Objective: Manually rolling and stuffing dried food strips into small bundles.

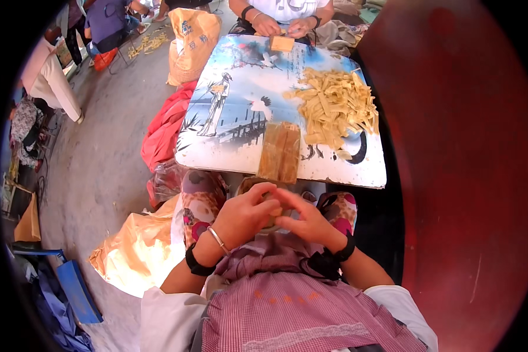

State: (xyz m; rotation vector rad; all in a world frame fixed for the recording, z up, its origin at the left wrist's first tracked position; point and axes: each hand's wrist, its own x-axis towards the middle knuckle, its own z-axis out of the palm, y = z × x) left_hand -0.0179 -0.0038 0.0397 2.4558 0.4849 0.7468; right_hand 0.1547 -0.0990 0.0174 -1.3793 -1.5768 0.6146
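My left hand (246,215) and my right hand (308,220) meet at the fingertips over my lap, just below the near edge of the low table (229,163). Between them shows a small yellowish piece (276,212), partly hidden and blurred; the left fingers are curled at it. A brown wooden block (279,152) with a split or groove down its length lies on the table and juts over the near edge. On the table's right side is a heap of flat, pale yellow strips (336,105).
Across the table a person's hands (284,27) work at a smaller wooden block (282,43). A paper sack (192,46), red cloth (169,125) and an open brown bag (138,246) stand or lie at the left. A large dark red surface (462,176) fills the right.
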